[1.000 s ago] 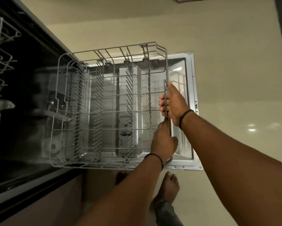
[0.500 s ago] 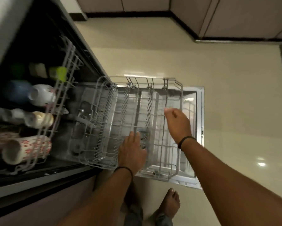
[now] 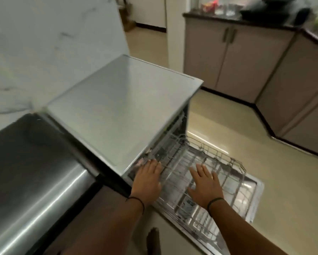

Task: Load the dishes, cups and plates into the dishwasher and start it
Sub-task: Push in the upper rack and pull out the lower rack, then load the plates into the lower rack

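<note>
Reaching down, the left hand (image 3: 148,183) and the right hand (image 3: 206,184) both hang over the wire rack (image 3: 200,173), fingers straight and spread apart, holding nothing. I cannot tell if they touch the wires. The rack is pulled out onto the open door (image 3: 253,197) of the dishwasher (image 3: 125,111) (its inside is dark and hidden under the gray top). No dishes show in the rack. Things on the far table (image 3: 237,19) are too blurry to name. 1 bare foot (image 3: 153,242) peeks out below, cut off.

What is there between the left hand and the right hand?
In the head view, only empty wire bars of the lower rack lie between the left hand and right hand.
</note>
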Motion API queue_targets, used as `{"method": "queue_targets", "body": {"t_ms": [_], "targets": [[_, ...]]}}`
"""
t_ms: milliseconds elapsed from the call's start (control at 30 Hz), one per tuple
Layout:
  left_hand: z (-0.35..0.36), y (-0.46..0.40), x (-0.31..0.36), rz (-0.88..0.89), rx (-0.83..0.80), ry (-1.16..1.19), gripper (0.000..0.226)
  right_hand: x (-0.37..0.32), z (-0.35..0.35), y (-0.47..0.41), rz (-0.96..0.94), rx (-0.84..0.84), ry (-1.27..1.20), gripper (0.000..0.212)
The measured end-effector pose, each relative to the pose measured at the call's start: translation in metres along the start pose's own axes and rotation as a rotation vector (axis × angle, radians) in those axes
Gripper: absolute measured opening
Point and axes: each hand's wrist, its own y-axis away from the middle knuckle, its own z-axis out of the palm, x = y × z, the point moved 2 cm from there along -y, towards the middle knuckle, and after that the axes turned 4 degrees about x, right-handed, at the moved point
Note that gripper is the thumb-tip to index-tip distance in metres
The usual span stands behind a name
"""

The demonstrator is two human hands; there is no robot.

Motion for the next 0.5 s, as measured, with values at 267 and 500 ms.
{"method": "queue_targets", "body": {"t_ms": [267, 500], "targets": [[-0.099, 0.078, -0.077, -0.144, 0.313, 0.012, 0.061, -0.134, -0.092, -0.005, -0.400, 0.183, 0.047, 0.073], [-0.137, 0.156, -0.193, -0.501, 0.449, 0.017, 0.065, -0.269, -0.114, -0.010, -0.661, 0.253, 0.041, 0.085]]}}
